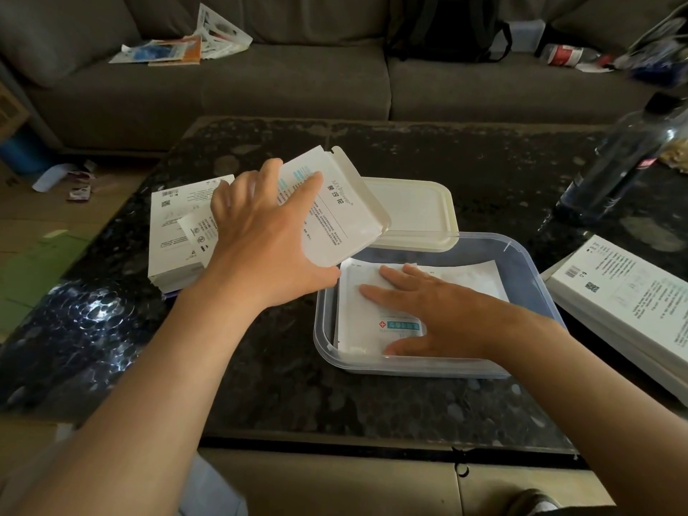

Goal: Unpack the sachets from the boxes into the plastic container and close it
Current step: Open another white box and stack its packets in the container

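Observation:
My left hand point(260, 232) grips an open white box point(335, 214) with printed text, held tilted just above the far left corner of the clear plastic container point(528, 270). Inside the container lie white sachets point(357, 318). On top of them my right hand point(428, 314) rests flat with straight fingers. The container's white lid point(413, 214) lies on the table right behind it.
A stack of white boxes point(175, 232) sits on the dark stone table point(446, 154) at the left, and another white box point(625, 292) at the right edge. A dark plastic bottle point(618, 158) stands far right. Behind the table is a grey sofa point(260, 80) with papers.

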`<state>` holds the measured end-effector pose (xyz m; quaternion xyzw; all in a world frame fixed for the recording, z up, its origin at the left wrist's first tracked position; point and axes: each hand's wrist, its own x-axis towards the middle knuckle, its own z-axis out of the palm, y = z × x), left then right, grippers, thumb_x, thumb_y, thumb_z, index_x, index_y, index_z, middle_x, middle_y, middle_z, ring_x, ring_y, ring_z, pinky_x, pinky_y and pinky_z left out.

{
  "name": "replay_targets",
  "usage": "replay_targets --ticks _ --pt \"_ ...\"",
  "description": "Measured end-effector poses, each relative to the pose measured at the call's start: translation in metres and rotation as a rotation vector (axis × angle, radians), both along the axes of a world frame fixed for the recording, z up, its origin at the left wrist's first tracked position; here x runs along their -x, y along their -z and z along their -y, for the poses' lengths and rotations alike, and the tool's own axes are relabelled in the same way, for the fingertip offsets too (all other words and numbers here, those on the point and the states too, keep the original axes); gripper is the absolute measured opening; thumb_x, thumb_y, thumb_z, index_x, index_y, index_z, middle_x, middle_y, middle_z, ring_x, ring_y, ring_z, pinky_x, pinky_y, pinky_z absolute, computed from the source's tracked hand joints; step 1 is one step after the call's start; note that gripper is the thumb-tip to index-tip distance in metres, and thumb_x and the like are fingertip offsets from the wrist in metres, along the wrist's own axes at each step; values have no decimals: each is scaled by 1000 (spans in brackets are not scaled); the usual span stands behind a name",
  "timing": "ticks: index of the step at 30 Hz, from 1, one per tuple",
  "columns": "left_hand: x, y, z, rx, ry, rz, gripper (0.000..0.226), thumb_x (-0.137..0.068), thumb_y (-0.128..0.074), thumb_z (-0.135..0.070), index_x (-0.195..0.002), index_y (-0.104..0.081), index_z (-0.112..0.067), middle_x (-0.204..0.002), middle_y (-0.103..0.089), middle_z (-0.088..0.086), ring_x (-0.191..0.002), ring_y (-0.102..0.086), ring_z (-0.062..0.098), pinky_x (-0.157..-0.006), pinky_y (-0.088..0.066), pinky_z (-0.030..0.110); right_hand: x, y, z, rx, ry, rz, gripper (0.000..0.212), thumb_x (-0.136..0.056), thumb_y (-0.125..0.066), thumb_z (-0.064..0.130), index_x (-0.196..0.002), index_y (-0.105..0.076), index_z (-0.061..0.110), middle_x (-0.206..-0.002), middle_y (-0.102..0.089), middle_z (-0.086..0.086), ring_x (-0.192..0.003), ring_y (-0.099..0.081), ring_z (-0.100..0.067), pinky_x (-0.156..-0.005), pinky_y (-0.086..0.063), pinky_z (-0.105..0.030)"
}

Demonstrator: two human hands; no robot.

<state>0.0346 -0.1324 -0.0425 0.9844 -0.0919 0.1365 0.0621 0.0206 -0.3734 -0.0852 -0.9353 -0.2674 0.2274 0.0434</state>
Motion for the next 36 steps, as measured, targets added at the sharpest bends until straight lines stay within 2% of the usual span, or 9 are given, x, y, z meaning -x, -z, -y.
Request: replay_targets --ticks 11,17,24,30,32,33,34,35,36 --pt "1 1 4 0 8 -28 116 -53 -63 -75 -154 -23 -33 -156 -17 7 -140 -19 34 -116 -15 55 -2 6 1 32 -21 4 87 -89 -49 69 -153 8 53 -166 15 17 -155 12 -20 -124 -15 -48" --pt "1 0 2 -4 7 -31 117 -55 -66 -76 -154 -23 -32 -157 -15 8 -141 -18 35 -116 -14 55 2 -3 -3 -49 -46 58 82 -87 -43 73 -154 -1 53 -166 7 20 -155 9 -16 -121 0 -37" --pt "1 -1 2 -6 12 -44 116 -53 -61 -76 -153 -23 -33 -156 -17 6 -140 -20 34 -116 -15 55 0 -2 -7 23 -117 33 73 -92 -38 69 -150 5 60 -165 17 19 -154 14 -18 -124 -3 -44" --pt "2 1 5 -17 33 -35 113 -54 -62 -74 -152 -24 -33 -154 -20 5 -139 -22 34 -115 -16 55 0 0 -7 29 -140 56 72 -93 -36 69 -150 6 60 -165 18 17 -155 13 -19 -124 -3 -44" --pt "2 0 6 -12 39 -34 114 -53 -63 -75 -153 -25 -33 -155 -19 5 -139 -21 34 -115 -16 55 2 -4 -8 -31 -85 50 70 -93 -42 66 -152 -5 58 -167 8 18 -155 5 -18 -124 -10 -43" --pt "2 0 5 -10 42 -35 115 -53 -64 -75 -153 -25 -33 -155 -19 5 -140 -21 34 -115 -15 55 3 -7 -7 -112 -6 55 65 -94 -48 63 -152 -19 55 -167 -6 17 -155 -9 -17 -123 -18 -42" --pt "3 0 5 -10 45 -37 115 -53 -65 -74 -153 -24 -33 -155 -18 5 -140 -20 34 -115 -15 55 4 -12 -5 -228 88 94 55 -95 -53 57 -147 -38 49 -163 -27 15 -149 -30 -16 -120 -29 -39" --pt "4 -1 4 -9 47 -40 115 -54 -66 -74 -153 -24 -33 -155 -17 4 -140 -19 33 -116 -15 56 3 -17 -3 -356 169 182 41 -95 -58 49 -135 -56 41 -147 -51 12 -133 -50 -12 -113 -42 -35" --pt "4 -1 4 -6 52 -44 115 -54 -67 -73 -153 -24 -33 -155 -17 4 -140 -19 33 -116 -15 56 3 -24 -1 -466 251 292 24 -95 -62 40 -117 -67 33 -123 -67 11 -110 -63 -7 -100 -52 -30"
